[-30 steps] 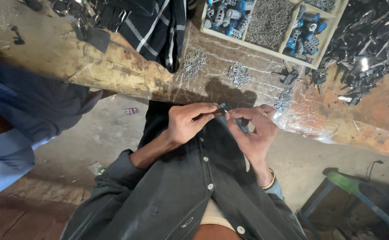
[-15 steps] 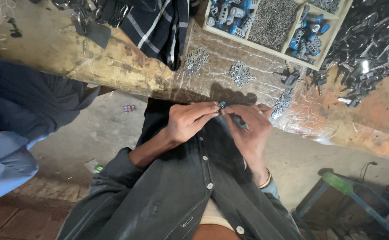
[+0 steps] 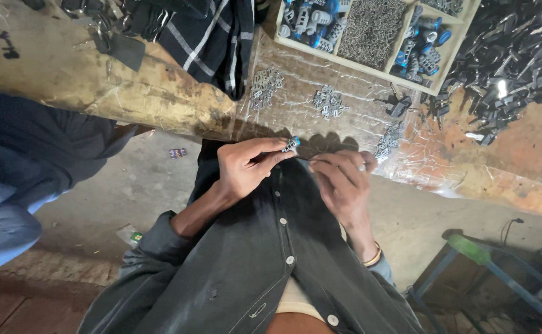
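Small part (image 3: 291,145): pinched at the left hand (image 3: 244,167) fingertips, blue-tipped, too small to tell its kind.
Right hand (image 3: 343,184): fingers curled inward, whatever they gripped was hidden behind them.
Wooden tray (image 3: 370,67): cut off by the top edge, its far compartments out of sight.
Black pieces (image 3: 512,55): a heap running past the right and top edges, single shapes impossible to tell.
Plaid cloth (image 3: 212,37): upper part cropped.
Person in blue (image 3: 11,185): only a sleeve and side showed at the left edge.
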`<action>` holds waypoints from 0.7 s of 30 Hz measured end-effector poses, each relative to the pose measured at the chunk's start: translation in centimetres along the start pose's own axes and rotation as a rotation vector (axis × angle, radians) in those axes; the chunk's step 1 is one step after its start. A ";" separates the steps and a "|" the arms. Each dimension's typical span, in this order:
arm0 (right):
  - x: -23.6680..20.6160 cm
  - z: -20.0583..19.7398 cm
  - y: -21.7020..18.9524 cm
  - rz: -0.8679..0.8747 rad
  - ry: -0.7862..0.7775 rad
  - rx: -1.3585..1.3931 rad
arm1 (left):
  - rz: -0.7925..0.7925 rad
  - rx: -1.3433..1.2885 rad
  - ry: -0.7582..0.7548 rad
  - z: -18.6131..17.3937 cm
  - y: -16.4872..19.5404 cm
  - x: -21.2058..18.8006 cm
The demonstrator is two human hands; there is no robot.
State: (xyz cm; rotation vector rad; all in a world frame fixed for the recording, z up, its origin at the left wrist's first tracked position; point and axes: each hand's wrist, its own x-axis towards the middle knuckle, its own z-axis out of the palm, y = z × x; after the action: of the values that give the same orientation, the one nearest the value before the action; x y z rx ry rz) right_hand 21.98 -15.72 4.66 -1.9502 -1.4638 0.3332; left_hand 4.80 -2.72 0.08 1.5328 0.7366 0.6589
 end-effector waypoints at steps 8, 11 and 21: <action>0.7 2.0 -1.5 0.132 0.136 0.234 | -0.034 -0.012 -0.005 0.0 0.0 -0.2; 1.3 2.3 -2.2 0.135 0.168 0.230 | -0.014 0.012 -0.006 -0.1 -0.4 -0.3; 1.9 2.3 -2.7 0.060 0.059 -0.025 | 0.296 0.201 -0.010 -1.1 -1.0 -0.2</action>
State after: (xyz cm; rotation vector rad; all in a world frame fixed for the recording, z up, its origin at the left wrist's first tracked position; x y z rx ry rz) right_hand 19.31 -12.72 5.05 -2.0103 -1.3803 0.2821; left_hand 3.75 -2.08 -0.77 1.8500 0.5861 0.8138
